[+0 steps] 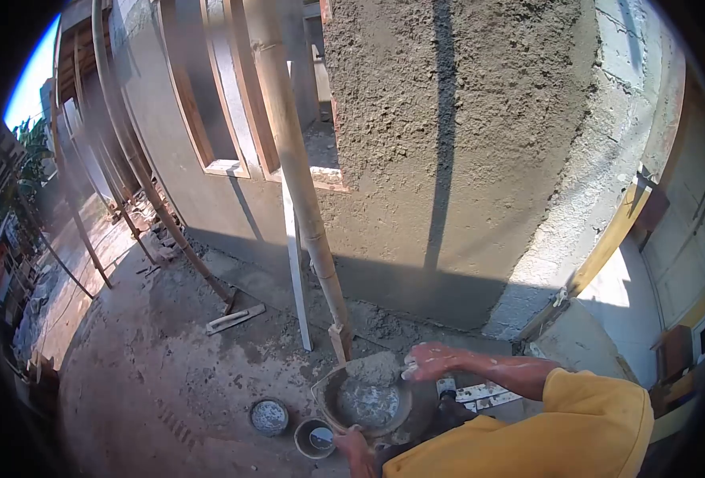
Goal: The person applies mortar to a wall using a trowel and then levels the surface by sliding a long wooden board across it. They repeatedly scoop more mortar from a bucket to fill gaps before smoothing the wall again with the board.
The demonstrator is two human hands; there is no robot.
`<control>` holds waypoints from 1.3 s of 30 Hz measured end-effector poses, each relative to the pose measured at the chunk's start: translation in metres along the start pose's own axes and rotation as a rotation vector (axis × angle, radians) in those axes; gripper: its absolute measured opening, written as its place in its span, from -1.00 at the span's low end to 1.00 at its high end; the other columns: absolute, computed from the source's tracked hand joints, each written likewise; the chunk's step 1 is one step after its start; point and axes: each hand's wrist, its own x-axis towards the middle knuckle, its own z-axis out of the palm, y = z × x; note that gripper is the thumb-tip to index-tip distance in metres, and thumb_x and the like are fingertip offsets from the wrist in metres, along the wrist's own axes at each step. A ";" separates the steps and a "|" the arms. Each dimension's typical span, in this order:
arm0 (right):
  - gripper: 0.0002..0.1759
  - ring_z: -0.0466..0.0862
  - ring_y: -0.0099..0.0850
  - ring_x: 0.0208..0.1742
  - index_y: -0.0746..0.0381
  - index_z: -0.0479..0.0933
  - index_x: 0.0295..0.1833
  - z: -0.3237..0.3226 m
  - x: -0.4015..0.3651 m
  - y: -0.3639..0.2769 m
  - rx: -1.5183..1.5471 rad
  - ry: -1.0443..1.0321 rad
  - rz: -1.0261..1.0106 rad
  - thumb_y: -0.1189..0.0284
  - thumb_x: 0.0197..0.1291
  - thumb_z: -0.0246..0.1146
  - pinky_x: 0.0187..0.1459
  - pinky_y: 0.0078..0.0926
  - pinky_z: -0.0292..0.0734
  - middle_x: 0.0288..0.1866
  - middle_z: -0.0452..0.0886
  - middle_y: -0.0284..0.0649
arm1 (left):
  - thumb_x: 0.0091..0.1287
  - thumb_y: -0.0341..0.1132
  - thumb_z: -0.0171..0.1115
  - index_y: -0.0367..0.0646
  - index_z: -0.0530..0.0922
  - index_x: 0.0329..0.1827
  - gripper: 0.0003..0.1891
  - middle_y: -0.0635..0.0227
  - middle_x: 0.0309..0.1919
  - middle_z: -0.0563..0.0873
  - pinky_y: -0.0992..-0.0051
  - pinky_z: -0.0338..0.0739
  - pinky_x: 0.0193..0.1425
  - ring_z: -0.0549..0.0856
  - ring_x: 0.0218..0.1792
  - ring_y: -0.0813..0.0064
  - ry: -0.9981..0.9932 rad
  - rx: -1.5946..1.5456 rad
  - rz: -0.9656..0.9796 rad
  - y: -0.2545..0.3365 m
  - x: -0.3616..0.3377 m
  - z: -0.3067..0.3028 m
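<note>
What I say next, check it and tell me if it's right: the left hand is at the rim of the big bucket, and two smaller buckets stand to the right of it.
The side is wrong: in the head view, the two smaller buckets stand to the left of the big bucket. The left hand is indeed at its rim.

My feed shows 1 plain mustard-yellow shirt (519,442) with 1 short sleeve (591,398) in view, loose and creased, a thin seam curving down its outer edge. Below its hem I see a bare right forearm (499,369) streaked with pale smears. The 2 hands, right (430,362) and left (354,443), are ungloved, the right one smudged whitish at the fingertips. I also make out dark legwear (441,418).
</note>
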 end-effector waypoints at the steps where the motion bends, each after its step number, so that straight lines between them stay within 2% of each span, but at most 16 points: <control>1: -0.39 0.80 0.18 0.08 0.34 0.74 0.03 -0.002 0.004 0.002 -0.091 0.026 -0.015 -0.06 0.38 0.29 0.12 0.17 0.66 -0.04 0.81 0.20 | 0.10 -0.73 0.23 -0.40 0.47 0.57 -0.19 0.10 0.32 0.70 0.37 0.60 0.32 0.73 0.22 0.23 -0.039 0.035 0.000 0.006 -0.003 -0.004; 4: -0.44 0.80 0.21 0.07 0.29 0.75 0.02 -0.002 0.004 -0.007 -0.128 0.073 -0.077 -0.04 0.39 0.29 0.14 0.20 0.68 -0.07 0.81 0.21 | 0.14 -0.74 0.16 -0.27 0.46 0.64 -0.16 0.24 0.26 0.73 0.38 0.66 0.17 0.77 0.10 0.30 -0.023 0.045 -0.001 -0.010 0.010 -0.014; 7: -0.51 0.82 0.18 -0.01 0.24 0.74 0.05 0.043 0.009 -0.014 -0.262 0.097 -0.166 0.01 0.40 0.28 0.04 0.21 0.69 -0.16 0.81 0.16 | 0.09 -0.73 0.20 -0.45 0.45 0.60 -0.17 0.05 0.31 0.72 0.34 0.61 0.33 0.75 0.19 0.20 0.001 0.110 0.039 0.000 0.005 -0.015; 10: -0.59 0.82 0.14 -0.09 0.20 0.72 0.03 0.074 0.013 -0.011 -0.329 0.120 -0.264 0.08 0.37 0.30 -0.05 0.21 0.67 -0.27 0.78 0.09 | 0.09 -0.73 0.21 -0.49 0.46 0.57 -0.19 0.00 0.32 0.72 0.31 0.61 0.37 0.76 0.22 0.17 -0.068 0.202 0.096 0.043 -0.020 -0.002; 11: -0.65 0.82 0.08 -0.15 0.19 0.67 -0.03 0.078 0.010 -0.012 -0.339 0.254 -0.279 0.13 0.30 0.35 -0.13 0.19 0.64 -0.34 0.75 0.02 | 0.09 -0.72 0.22 -0.52 0.48 0.55 -0.21 -0.04 0.33 0.72 0.30 0.59 0.40 0.76 0.25 0.14 -0.038 0.197 0.102 0.043 -0.023 0.001; 14: -0.64 0.83 0.06 -0.15 0.21 0.67 -0.02 0.126 0.030 0.020 -0.369 0.401 -0.337 0.16 0.24 0.38 -0.16 0.16 0.64 -0.35 0.75 0.00 | 0.08 -0.72 0.23 -0.54 0.48 0.54 -0.21 -0.04 0.34 0.71 0.31 0.57 0.44 0.76 0.25 0.13 -0.127 0.250 0.205 0.030 -0.018 0.003; 15: -0.57 0.85 0.07 -0.09 0.31 0.71 -0.01 0.162 0.044 0.036 -0.284 0.406 -0.389 0.18 0.18 0.38 -0.11 0.16 0.67 -0.25 0.81 0.05 | 0.08 -0.71 0.23 -0.54 0.48 0.54 -0.21 -0.03 0.35 0.71 0.31 0.56 0.47 0.75 0.27 0.14 -0.139 0.305 0.182 0.043 -0.027 0.010; 18: -0.52 0.84 0.14 -0.03 0.41 0.73 -0.05 0.143 0.034 -0.005 0.014 -0.110 -0.038 0.18 0.13 0.37 -0.02 0.15 0.69 -0.13 0.83 0.17 | 0.10 -0.70 0.22 -0.52 0.48 0.54 -0.22 -0.02 0.37 0.71 0.32 0.55 0.47 0.74 0.29 0.16 -0.154 0.285 0.192 0.043 -0.029 0.021; 21: -0.48 0.83 0.20 0.01 0.48 0.71 -0.13 0.136 0.025 0.012 0.156 -0.119 0.059 0.16 0.10 0.37 0.05 0.14 0.69 -0.05 0.81 0.27 | 0.08 -0.73 0.20 -0.45 0.50 0.56 -0.20 0.08 0.31 0.72 0.37 0.57 0.40 0.74 0.23 0.21 -0.213 0.174 0.133 0.028 -0.018 0.017; 23: -0.46 0.82 0.23 0.02 0.50 0.69 -0.09 0.085 0.006 0.009 0.176 -0.090 -0.027 0.16 0.08 0.38 0.04 0.14 0.69 -0.09 0.79 0.31 | 0.08 -0.75 0.19 -0.40 0.51 0.56 -0.19 0.16 0.25 0.73 0.39 0.62 0.29 0.75 0.14 0.28 -0.228 0.120 0.068 0.026 -0.015 0.020; 25: -0.46 0.81 0.26 0.01 0.48 0.68 -0.06 0.050 0.006 0.020 0.134 0.068 -0.112 0.16 0.08 0.38 0.04 0.17 0.68 -0.13 0.77 0.33 | 0.10 -0.75 0.18 -0.39 0.52 0.56 -0.21 0.17 0.25 0.73 0.40 0.64 0.24 0.75 0.12 0.30 -0.196 0.104 0.006 0.029 -0.022 0.024; 27: -0.58 0.80 0.24 -0.05 0.39 0.73 -0.09 -0.004 -0.001 0.019 0.030 0.219 -0.208 0.27 0.05 0.36 -0.01 0.12 0.69 -0.17 0.79 0.24 | 0.13 -0.77 0.18 -0.35 0.52 0.57 -0.21 0.21 0.24 0.74 0.40 0.66 0.16 0.75 0.09 0.33 -0.153 0.059 0.010 0.024 -0.025 0.031; 30: -0.58 0.79 0.23 -0.10 0.36 0.70 -0.10 -0.101 -0.016 0.002 -0.172 0.333 -0.317 0.20 0.13 0.35 0.00 0.16 0.67 -0.22 0.77 0.23 | 0.10 -0.75 0.15 -0.28 0.50 0.60 -0.17 0.30 0.28 0.70 0.39 0.65 0.11 0.72 0.11 0.34 -0.057 0.052 -0.045 0.006 -0.021 0.037; 33: -0.63 0.78 0.19 -0.18 0.34 0.69 -0.20 -0.193 -0.028 -0.021 -0.245 0.299 -0.378 0.21 0.13 0.36 -0.05 0.12 0.66 -0.30 0.76 0.15 | 0.12 -0.75 0.15 -0.26 0.49 0.62 -0.15 0.26 0.32 0.70 0.37 0.65 0.16 0.73 0.14 0.32 0.077 -0.019 0.019 -0.019 -0.020 0.044; 36: -0.64 0.80 0.01 -0.28 0.33 0.69 -0.26 -0.270 -0.039 -0.032 -0.240 0.315 -0.561 0.20 0.13 0.40 -0.14 -0.03 0.67 -0.40 0.72 0.06 | 0.11 -0.76 0.15 -0.29 0.47 0.64 -0.14 0.18 0.35 0.69 0.38 0.64 0.21 0.74 0.18 0.29 0.185 -0.042 0.012 -0.027 -0.032 0.052; 39: -0.66 0.79 -0.23 -0.36 0.34 0.70 -0.27 -0.341 -0.041 -0.041 -0.252 0.216 -0.663 0.22 0.19 0.45 -0.26 -0.23 0.66 -0.47 0.70 -0.07 | 0.10 -0.77 0.13 -0.32 0.45 0.64 -0.14 0.15 0.36 0.69 0.39 0.63 0.23 0.74 0.20 0.27 0.294 -0.068 0.004 -0.023 -0.046 0.067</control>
